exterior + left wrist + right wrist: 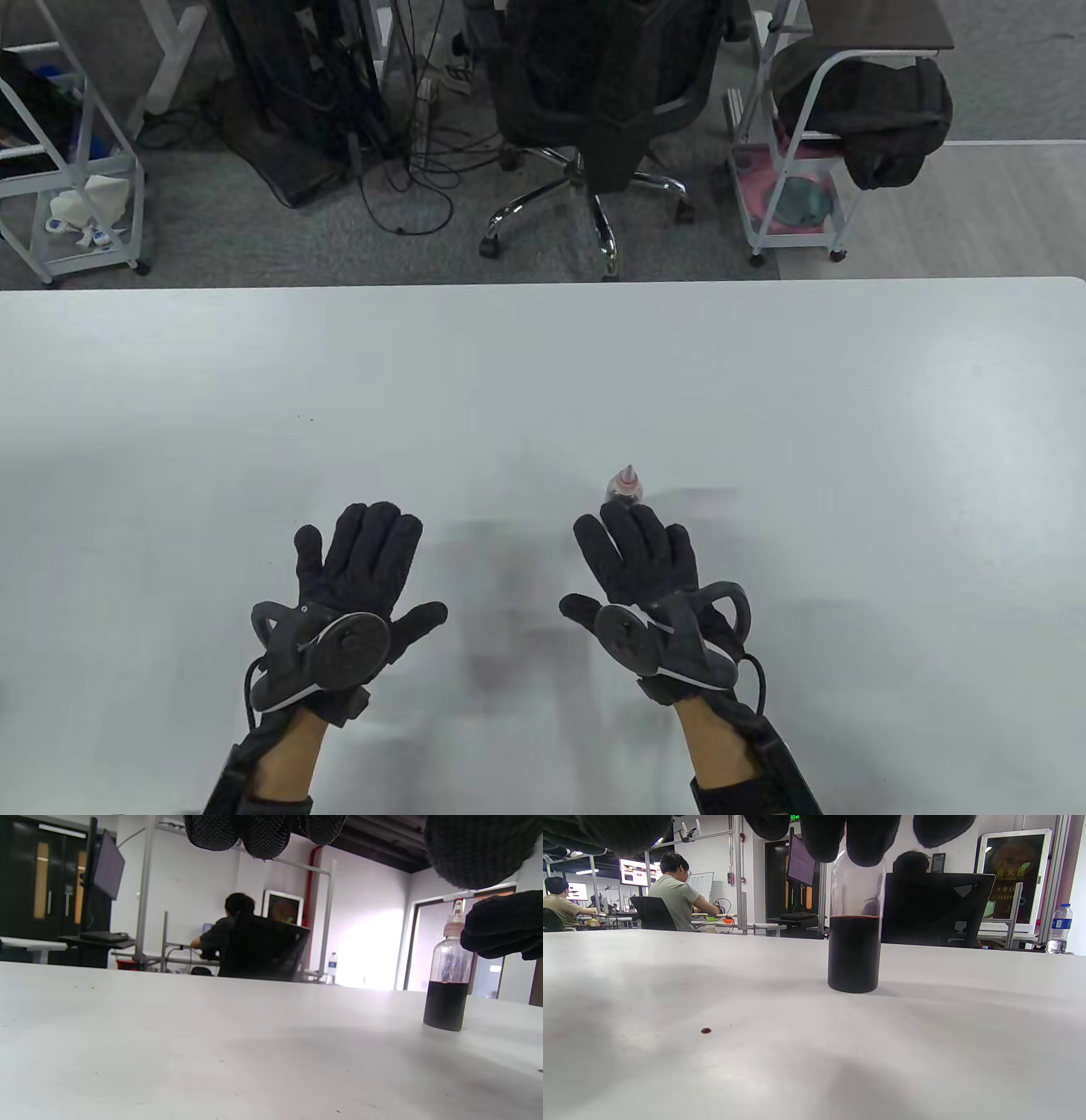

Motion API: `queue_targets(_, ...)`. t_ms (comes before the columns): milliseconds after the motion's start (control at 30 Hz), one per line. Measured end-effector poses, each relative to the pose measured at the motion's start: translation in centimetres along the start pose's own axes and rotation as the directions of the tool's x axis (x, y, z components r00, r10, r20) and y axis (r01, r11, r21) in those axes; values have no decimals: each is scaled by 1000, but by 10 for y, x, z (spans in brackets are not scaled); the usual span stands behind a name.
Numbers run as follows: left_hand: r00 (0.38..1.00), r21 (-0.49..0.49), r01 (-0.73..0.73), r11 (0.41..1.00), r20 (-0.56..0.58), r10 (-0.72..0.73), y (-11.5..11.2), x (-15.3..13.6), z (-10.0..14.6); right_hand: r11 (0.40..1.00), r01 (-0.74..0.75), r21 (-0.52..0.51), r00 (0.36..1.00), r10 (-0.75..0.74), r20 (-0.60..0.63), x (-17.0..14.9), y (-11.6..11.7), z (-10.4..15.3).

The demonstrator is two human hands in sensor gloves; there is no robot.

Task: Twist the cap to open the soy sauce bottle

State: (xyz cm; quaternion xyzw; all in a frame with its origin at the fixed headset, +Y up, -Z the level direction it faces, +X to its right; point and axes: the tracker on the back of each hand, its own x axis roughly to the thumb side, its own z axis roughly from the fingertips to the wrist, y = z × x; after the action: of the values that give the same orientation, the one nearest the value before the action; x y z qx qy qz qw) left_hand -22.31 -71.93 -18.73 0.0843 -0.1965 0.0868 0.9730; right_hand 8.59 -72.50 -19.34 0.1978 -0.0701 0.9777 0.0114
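Observation:
A small clear soy sauce bottle stands upright on the white table, about half full of dark liquid, with a pink and red pointed cap. It also shows in the left wrist view and in the right wrist view. My right hand hovers flat with fingers spread just in front of the bottle, fingertips close to it; it holds nothing. My left hand lies open and flat well to the left of the bottle, holding nothing.
A small dark drop lies on the table in front of the bottle. Past the table's far edge stand a black office chair and white carts.

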Motion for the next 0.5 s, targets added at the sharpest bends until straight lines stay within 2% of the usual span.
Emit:
queue_targets(200, 1000, -5, 0, 1000, 0, 0, 0, 2, 2, 1000, -2, 17, 1000, 2, 3, 2, 0, 0)
queue_targets(500, 1000, -14, -4, 1000, 6, 5, -1, 5, 2, 999, 5, -38, 1000, -5, -7, 0, -3, 1)
